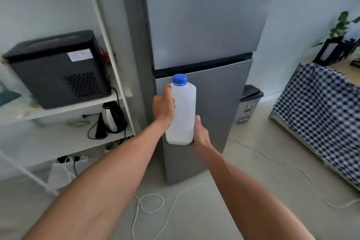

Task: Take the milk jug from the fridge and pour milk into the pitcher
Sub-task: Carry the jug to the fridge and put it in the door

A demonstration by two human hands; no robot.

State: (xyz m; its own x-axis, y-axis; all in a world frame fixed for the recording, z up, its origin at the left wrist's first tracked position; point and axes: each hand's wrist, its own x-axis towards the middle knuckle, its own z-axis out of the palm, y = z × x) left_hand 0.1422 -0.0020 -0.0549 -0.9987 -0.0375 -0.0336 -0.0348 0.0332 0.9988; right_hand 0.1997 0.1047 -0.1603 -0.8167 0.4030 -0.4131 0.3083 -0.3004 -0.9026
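**Jug in both hands, cap on, pitcher nowhere in sight**

The likeliest slip, as I judge it, comes from my grip; the milk jug [182, 111] is a smooth white plastic bottle, and if it is wet from the cold it could slide through my palms as I turn away; my right hand [200, 132] only cups the bottom corner, so a quick swing could tip the jug off that support. The blue cap [179, 79] is on, and I cannot tell how tight it is; if I tilt before unscrewing it nothing pours, and if it is loose milk may leak on the way. A white cord [150, 203] loops on the floor at 6 o'clock from the jug, right by where I stand, and could catch a foot. The pitcher is not in view, so I must look for it while carrying.

The jug stands upright in front of the closed grey fridge [204, 45]; my left hand [163, 106] wraps its side from 9 o'clock, thumb reaching up towards the shoulder; my right hand closes on the base from 4 o'clock, thumb up the side wall; both touch the jug.
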